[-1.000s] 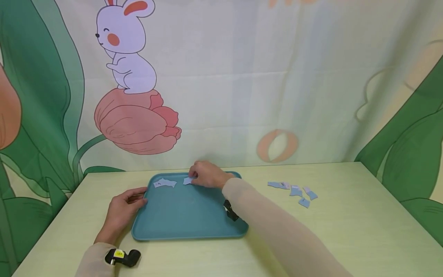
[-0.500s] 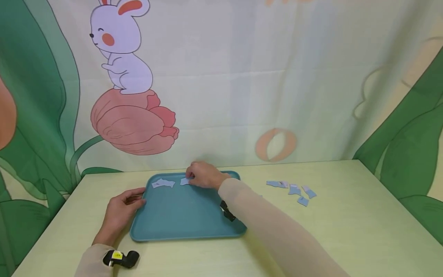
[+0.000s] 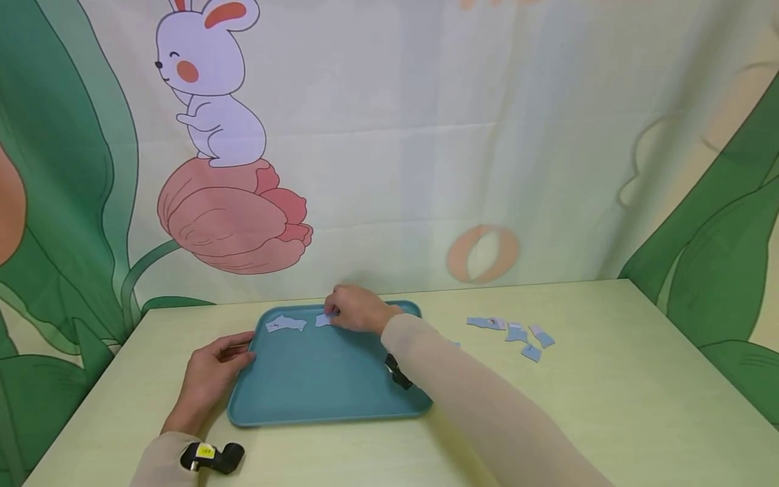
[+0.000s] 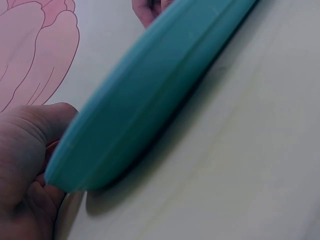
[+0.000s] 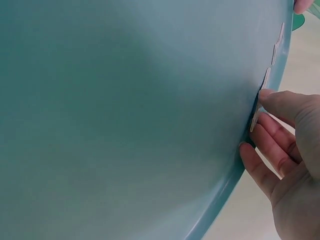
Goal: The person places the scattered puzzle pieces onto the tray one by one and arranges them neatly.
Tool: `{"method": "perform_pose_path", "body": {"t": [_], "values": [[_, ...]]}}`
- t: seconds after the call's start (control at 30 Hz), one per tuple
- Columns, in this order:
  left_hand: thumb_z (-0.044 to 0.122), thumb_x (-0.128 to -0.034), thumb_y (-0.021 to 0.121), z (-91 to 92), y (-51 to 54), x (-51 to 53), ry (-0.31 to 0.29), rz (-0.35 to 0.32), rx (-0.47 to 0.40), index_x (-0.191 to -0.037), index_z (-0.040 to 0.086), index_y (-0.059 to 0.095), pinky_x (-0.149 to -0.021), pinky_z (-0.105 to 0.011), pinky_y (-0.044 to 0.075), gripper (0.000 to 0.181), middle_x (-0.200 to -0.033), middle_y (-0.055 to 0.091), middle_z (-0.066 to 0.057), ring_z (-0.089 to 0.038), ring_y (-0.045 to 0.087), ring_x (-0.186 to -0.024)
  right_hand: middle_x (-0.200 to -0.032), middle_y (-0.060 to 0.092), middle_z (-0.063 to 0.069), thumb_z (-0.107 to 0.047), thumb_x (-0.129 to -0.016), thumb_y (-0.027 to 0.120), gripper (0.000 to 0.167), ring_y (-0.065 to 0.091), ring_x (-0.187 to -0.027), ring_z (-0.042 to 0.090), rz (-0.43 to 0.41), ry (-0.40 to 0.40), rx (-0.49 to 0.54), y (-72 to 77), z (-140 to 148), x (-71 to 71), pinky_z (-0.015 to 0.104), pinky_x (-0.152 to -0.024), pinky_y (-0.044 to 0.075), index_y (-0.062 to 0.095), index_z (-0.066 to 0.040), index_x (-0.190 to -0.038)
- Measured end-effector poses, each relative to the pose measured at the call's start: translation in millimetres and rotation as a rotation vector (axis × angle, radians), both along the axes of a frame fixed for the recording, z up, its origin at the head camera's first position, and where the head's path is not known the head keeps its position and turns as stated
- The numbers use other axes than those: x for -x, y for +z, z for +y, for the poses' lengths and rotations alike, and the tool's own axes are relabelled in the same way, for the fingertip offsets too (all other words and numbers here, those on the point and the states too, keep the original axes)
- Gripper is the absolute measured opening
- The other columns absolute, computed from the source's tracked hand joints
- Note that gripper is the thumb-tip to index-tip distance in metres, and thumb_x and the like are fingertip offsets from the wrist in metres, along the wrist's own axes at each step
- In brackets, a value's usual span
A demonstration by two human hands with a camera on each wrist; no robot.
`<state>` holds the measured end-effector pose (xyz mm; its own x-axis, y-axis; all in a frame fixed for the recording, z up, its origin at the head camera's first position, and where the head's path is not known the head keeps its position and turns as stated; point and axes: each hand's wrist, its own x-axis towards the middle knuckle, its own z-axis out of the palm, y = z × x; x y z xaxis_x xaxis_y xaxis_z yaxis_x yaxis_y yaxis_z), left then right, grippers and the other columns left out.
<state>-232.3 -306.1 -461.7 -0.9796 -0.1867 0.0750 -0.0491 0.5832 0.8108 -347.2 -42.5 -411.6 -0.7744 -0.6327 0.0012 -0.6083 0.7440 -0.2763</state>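
A teal tray (image 3: 328,385) lies on the table before me. My left hand (image 3: 213,368) grips its left rim; in the left wrist view the thumb (image 4: 55,117) lies against the rim. Near the tray's back edge my right hand (image 3: 360,309) pinches a small light-blue puzzle piece (image 3: 322,320), low at the tray surface. The right wrist view shows that piece (image 5: 266,77) between thumb and fingers, partly covered by the thumb. A short strip of puzzle pieces (image 3: 286,325), seemingly joined, lies in the back left corner, a small gap from the pinched piece.
Right of the tray, several loose blue and pinkish puzzle pieces (image 3: 516,333) lie on the pale table (image 3: 608,385). Another piece (image 3: 454,343) peeks out behind my right sleeve (image 3: 475,385). A printed curtain (image 3: 377,169) hangs at the table's back edge.
The whole head view shifts slightly left. Both hands stay where they were on the tray, and the pinched piece barely moves. A loose piece behind the right sleeve has come into view.
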Motion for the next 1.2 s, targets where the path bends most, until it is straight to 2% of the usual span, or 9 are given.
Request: {"method": "perform_pose_path", "body": {"t": [0.2, 0.5, 0.9, 1.2], "values": [[0.007, -0.1031, 0.068, 0.9, 1.6, -1.0, -0.004, 0.005, -0.01, -0.145, -0.001, 0.062, -0.09, -0.019, 0.056, 0.044, -0.138, 0.064, -0.024, -0.037, 0.063, -0.123, -0.115, 0.068, 0.0, -0.021, -0.103, 0.073, 0.026, 0.062, -0.101, 0.013, 0.002, 0.003, -0.004, 2.0, 0.8, -0.9, 0.02, -0.096, 0.053, 0.077, -0.013, -0.128], [0.006, -0.1029, 0.068, 1.3, 1.8, -0.1, -0.009, 0.017, -0.004, -0.145, -0.002, 0.062, -0.092, -0.021, 0.057, 0.043, -0.137, 0.064, -0.025, -0.037, 0.063, -0.123, -0.117, 0.068, 0.002, -0.018, -0.102, 0.074, 0.027, 0.064, -0.105, 0.016, -0.048, -0.014, 0.077, 11.4, 9.4, -4.4, 0.025, -0.097, 0.055, 0.077, -0.01, -0.127], [0.007, -0.1028, 0.069, 0.9, 2.3, 0.8, -0.006, 0.009, -0.002, -0.145, -0.002, 0.062, -0.094, -0.03, 0.058, 0.044, -0.137, 0.064, -0.025, -0.038, 0.063, -0.122, -0.118, 0.07, 0.006, -0.014, -0.1, 0.076, 0.028, 0.066, -0.112, 0.021, -0.044, 0.013, 0.239, 18.8, 42.4, -10.5, 0.03, -0.101, 0.054, 0.075, -0.004, -0.126], [0.008, -0.1031, 0.069, 1.3, 1.6, 3.0, 0.007, -0.006, -0.006, -0.146, -0.002, 0.061, -0.102, -0.047, 0.056, 0.045, -0.14, 0.062, -0.026, -0.04, 0.061, -0.124, -0.119, 0.069, 0.013, -0.012, -0.1, 0.075, 0.03, 0.067, -0.114, 0.029, -0.016, 0.011, 0.343, 22.7, 77.2, -22.6, 0.039, -0.1, 0.055, 0.073, 0.001, -0.127]]}}
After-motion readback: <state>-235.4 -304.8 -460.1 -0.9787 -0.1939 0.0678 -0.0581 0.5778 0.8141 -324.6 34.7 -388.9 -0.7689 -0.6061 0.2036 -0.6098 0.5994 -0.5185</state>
